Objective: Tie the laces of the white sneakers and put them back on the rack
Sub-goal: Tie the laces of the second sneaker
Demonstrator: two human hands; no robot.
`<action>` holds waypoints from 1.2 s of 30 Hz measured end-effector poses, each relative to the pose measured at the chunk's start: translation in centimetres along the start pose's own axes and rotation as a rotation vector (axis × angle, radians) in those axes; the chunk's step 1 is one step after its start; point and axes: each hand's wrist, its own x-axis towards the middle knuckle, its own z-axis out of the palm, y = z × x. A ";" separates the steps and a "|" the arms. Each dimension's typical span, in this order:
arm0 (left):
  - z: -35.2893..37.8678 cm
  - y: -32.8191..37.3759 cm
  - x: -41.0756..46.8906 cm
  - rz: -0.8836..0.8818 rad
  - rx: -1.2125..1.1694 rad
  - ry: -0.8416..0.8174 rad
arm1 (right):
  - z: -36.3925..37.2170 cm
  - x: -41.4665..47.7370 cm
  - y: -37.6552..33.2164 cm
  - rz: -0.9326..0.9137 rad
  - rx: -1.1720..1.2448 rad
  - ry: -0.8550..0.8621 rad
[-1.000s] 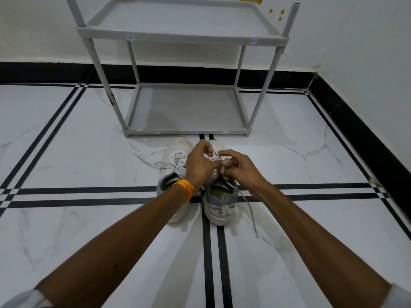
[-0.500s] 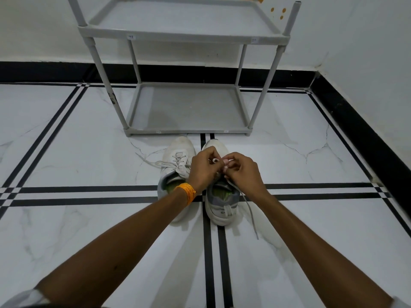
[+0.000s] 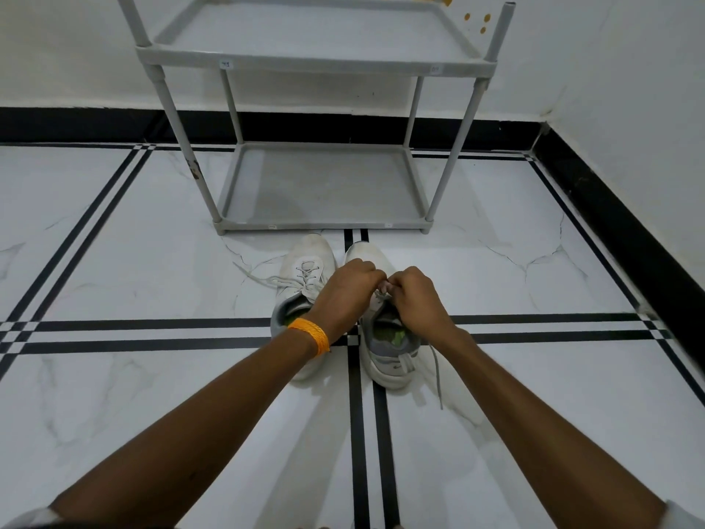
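Observation:
Two white sneakers stand side by side on the floor, toes toward the rack. The left sneaker [image 3: 305, 265] has loose laces trailing to the left. Over the right sneaker [image 3: 389, 357], my left hand [image 3: 345, 295] and my right hand [image 3: 416, 299] are closed together, pinching its laces above the tongue. One grey lace end [image 3: 437, 372] hangs down to the right of the shoe. An orange band is on my left wrist. The grey shoe rack [image 3: 324, 223] stands just beyond the sneakers with both shelves bare.
White marble floor with black double stripes crossing under the shoes. A black skirting and white walls close off the back and the right side, forming a corner [image 3: 541, 127] behind the rack.
Both hands have drawn closer together over the right sneaker and dropped slightly; the fingers that were spread on the lace are now bunched tight.

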 end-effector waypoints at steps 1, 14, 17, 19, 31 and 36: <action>-0.1 -0.1 0.1 -0.003 0.025 -0.016 | 0.0 0.0 0.1 0.030 0.057 -0.017; -3.0 -1.4 1.4 -0.639 -0.611 -0.336 | 0.1 -0.5 -0.7 0.024 0.349 -0.020; -3.5 -1.5 1.3 -0.777 -0.813 -0.401 | 0.0 -0.4 -0.1 -0.024 0.332 -0.027; -3.6 -1.6 1.2 -0.814 -0.872 -0.390 | -0.2 -0.5 0.1 -0.095 0.270 -0.004; -3.6 -1.6 0.8 -0.787 -0.965 -0.334 | -2.0 0.2 -1.8 -0.276 -0.180 0.044; -3.4 -1.4 0.7 -0.782 -0.965 -0.333 | -2.2 -0.2 -2.0 -0.307 -0.170 0.063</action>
